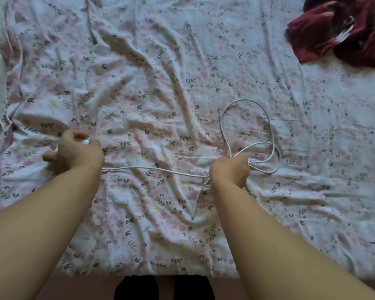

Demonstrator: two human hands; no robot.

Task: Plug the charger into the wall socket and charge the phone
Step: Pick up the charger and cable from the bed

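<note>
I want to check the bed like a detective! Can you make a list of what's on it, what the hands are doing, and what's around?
Surface: wrinkled floral bedsheet covering the bed.
Job's things: small white charger plug mostly hidden in the left hand; no phone or wall socket seen.
Clutter: dark red cloth bunched at the far right corner.
Hands: left hand closed on the plug; right hand gripping the cable.
Cables: white cable runs between the hands, loops beyond the right hand; loose end lies on the sheet.
Surroundings: floor strip and dark shapes below the bed edge.
</note>
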